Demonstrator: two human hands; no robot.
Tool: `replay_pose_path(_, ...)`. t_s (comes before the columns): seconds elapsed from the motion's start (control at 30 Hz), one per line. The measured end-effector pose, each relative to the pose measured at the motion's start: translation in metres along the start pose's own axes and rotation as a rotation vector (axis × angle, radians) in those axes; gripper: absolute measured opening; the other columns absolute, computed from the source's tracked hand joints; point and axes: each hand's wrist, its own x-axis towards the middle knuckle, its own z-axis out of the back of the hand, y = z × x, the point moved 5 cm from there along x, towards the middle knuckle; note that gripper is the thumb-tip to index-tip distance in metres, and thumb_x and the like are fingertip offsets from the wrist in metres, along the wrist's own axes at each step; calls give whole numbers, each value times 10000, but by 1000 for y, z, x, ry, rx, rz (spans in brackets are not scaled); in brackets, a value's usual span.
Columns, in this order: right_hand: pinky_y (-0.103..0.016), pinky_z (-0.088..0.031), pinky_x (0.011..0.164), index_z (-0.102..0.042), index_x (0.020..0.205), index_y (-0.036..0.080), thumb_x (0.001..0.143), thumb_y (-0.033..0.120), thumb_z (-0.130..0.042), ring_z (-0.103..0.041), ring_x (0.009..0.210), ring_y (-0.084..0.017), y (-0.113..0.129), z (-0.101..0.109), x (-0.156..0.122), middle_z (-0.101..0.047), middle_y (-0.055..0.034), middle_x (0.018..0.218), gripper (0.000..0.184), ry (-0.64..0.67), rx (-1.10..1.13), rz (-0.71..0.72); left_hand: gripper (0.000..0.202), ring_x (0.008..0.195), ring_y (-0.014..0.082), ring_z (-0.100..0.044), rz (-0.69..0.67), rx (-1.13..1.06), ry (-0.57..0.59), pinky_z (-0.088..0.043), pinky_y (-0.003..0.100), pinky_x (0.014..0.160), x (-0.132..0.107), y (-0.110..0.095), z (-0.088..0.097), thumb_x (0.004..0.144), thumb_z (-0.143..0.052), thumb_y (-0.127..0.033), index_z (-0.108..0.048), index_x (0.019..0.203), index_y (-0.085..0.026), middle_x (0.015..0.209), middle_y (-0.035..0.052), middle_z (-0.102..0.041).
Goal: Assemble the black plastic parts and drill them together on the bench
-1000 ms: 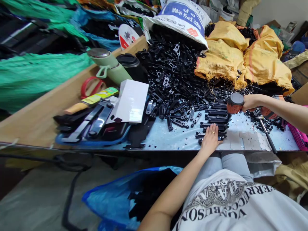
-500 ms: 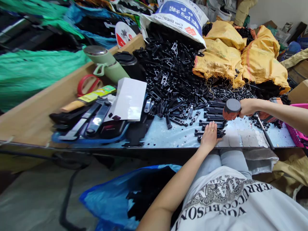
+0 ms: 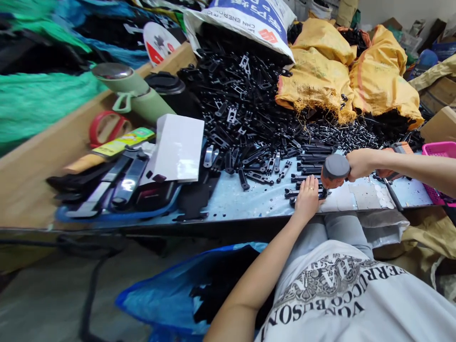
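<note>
My right hand (image 3: 361, 164) is wrapped around the grip of an orange and black power drill (image 3: 335, 171). Its round dark back end faces up and its nose points down at the nearest black parts; the tip is hidden. Flat on those parts lies my left hand (image 3: 307, 197), fingers stretched out and a ring on one. Several slim black hinged-looking parts (image 3: 309, 159) are lined up in a row beyond it, running away from me. Left of the row, loose black parts (image 3: 258, 176) are scattered on the light blue tabletop (image 3: 249, 202).
A large heap of black parts (image 3: 235, 90) spills from a white sack (image 3: 256, 21). Yellow sacks (image 3: 317, 71) and small screws (image 3: 349, 137) lie behind the row. A black-handled rod (image 3: 394, 194) and pink basket (image 3: 440, 149) are right; a green flask (image 3: 142, 92) and white box (image 3: 180, 147) left.
The drill in my right hand has moved nearer to me along the row, down to the parts beside my left hand. My left hand stays almost in place. The view has shifted slightly.
</note>
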Motion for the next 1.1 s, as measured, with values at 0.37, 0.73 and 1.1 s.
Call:
replay_pose_path(0.37, -224, -431, 545, -665, 733, 159, 589, 222, -671, -601, 660, -177, -20, -46, -20, -644, -39, 686, 157, -75, 231, 49, 743, 1381, 312, -216, -33, -4, -3, -194, 455, 1125, -3, 4, 1, 828, -503, -423, -289, 1398, 2, 1472, 221, -255)
replay_pose_path(0.73, -238, -383, 418, -559, 861, 135, 658, 284, -694, -432, 410, -113, -250, -128, -66, -478, 32, 463, 285, -644, 1182, -613, 272, 961, 233, -571, -116, -247, -224, -471, 400, 868, -5, -2, 4, 895, -439, -316, -658, 976, -177, 955, 106, -637)
replay_pose_path(1.1, -290, -455, 584, -550, 851, 120, 699, 393, -696, -554, 580, -180, -316, -160, -33, -591, -76, 625, 345, -553, 1168, -799, 210, 929, 195, -587, -254, -317, -160, -485, 361, 840, -1, 10, 5, 897, -438, -260, -625, 970, -198, 939, 71, -650)
